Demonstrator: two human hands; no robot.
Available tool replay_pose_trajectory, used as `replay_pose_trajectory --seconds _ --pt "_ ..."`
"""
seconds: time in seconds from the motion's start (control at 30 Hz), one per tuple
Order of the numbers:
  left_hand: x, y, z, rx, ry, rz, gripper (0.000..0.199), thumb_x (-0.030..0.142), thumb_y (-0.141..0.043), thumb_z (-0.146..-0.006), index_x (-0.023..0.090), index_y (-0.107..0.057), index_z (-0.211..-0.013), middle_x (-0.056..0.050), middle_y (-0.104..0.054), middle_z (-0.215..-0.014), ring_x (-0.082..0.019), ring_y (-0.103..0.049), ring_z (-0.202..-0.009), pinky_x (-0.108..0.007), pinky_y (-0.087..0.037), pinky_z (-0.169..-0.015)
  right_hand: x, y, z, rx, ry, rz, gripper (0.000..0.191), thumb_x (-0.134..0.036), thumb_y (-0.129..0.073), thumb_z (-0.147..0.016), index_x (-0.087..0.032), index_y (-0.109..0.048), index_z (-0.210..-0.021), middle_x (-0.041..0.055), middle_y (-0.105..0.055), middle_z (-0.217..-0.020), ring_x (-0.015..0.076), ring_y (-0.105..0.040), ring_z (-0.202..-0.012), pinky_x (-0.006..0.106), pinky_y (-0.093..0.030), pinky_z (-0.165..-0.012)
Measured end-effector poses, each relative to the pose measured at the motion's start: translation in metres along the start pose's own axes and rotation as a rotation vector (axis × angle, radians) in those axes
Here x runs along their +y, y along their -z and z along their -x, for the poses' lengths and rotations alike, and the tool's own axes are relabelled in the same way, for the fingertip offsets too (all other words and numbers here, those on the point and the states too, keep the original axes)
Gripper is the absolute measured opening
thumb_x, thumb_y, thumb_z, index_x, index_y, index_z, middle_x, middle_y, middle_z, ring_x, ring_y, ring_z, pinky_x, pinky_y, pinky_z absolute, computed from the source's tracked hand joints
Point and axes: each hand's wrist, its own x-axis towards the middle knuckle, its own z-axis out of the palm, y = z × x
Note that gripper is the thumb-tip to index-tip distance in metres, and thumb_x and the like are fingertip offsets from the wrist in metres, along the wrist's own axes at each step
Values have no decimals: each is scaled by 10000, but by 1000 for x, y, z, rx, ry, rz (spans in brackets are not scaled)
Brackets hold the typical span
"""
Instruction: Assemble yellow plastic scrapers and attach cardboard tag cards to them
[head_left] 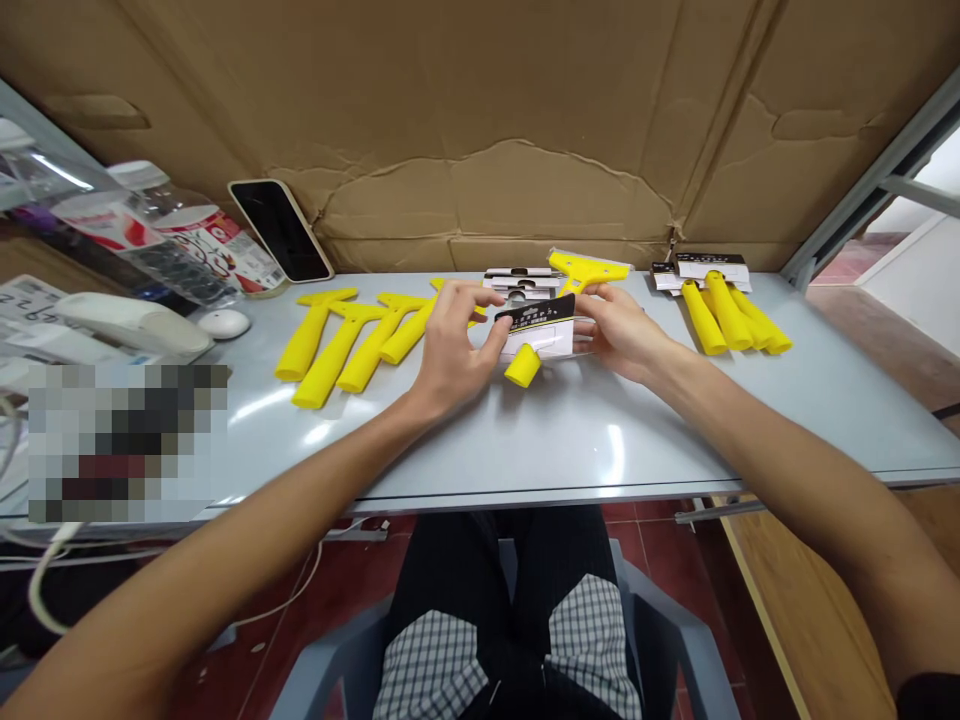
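A yellow scraper [590, 272] with a wide T-shaped head is held tilted above the table, its handle end [523, 366] poking out below a black-and-white packaging card [546, 338]. My left hand [454, 348] pinches the left edge of that card between thumb and fingers. On the other side, my right hand [616, 328] has its fingers closed around the scraper and the right edge of the card. The card covers the middle of the handle. Behind my hands lies a small stack of more cards [517, 275].
Several bare yellow scrapers [322, 358] lie in a row on the left of the grey table [450, 445]. Carded scrapers [726, 312] are grouped at the right. A phone [281, 232], bottles [202, 235], a mouse [224, 323] and a white scanner-like device [135, 322] crowd the left. Cardboard [480, 100] walls the back.
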Motion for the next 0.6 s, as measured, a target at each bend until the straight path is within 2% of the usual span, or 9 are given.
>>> replay_pose_trajectory --seconds 0.07,0.13,0.23,0.3,0.4,0.47,0.53,0.6 --pt "5 3 -2 -42 -60 18 129 337 -682 -1045 229 -750 -1066 -85 -786 -1082 -243 -730 -1014 -417 -632 -931 1 0 0 23 28 19 533 -396 -1008 -787 -272 -549 -1029 -4 -774 -969 192 -754 -851 325 -575 -718" --pt "11 6 -4 -171 -32 129 294 464 -614 -1109 227 -779 -1053 -80 -811 -1042 -239 -753 -958 -429 -639 -943 3 1 0 44 67 33 546 -423 -1002 -782 -279 -524 -1001 -2 -777 -988 215 -773 -913 327 -566 -717" --pt "16 10 -5 -380 142 415 564 728 -557 -1096 227 -779 -1229 -126 -826 -1176 -277 -794 -1035 -450 -676 -926 4 2 0 49 138 30 554 -450 -976 -796 -288 -467 -941 -19 -749 -962 236 -778 -942 310 -515 -653" --pt "16 10 -4 -448 224 579 726 832 -678 -984 246 -711 -1413 -163 -796 -1322 -304 -803 -1107 -467 -695 -929 6 2 -1 52 166 26 538 -458 -945 -821 -289 -444 -918 -26 -720 -931 239 -776 -926 299 -476 -614" --pt "19 7 0 -473 206 589 993 755 -964 -756 321 -598 -1570 -188 -673 -1575 -362 -753 -1300 -484 -703 -974 9 1 -1 87 186 8 541 -437 -946 -814 -293 -441 -944 -29 -724 -970 240 -787 -983 310 -509 -650" --pt "24 4 4 -465 169 492 1057 643 -1050 -686 343 -582 -1585 -180 -605 -1659 -396 -688 -1409 -490 -708 -982 11 -1 1 105 189 -24 574 -436 -977 -783 -301 -463 -1001 -26 -747 -1034 247 -789 -1059 350 -578 -745" --pt "29 2 6 -405 187 419 985 550 -1051 -720 318 -595 -1562 -169 -640 -1609 -394 -687 -1396 -489 -715 -960 11 -3 4 90 178 -43 619 -457 -1012 -741 -309 -511 -1073 -19 -760 -1068 256 -780 -1101 403 -614 -841" --pt "32 1 7 -312 265 415 848 471 -1026 -774 279 -630 -1499 -151 -715 -1483 -363 -734 -1296 -468 -722 -922 9 -3 7 31 164 -20 648 -479 -1039 -704 -309 -579 -1128 -4 -773 -1080 270 -764 -1116 438 -615 -892"
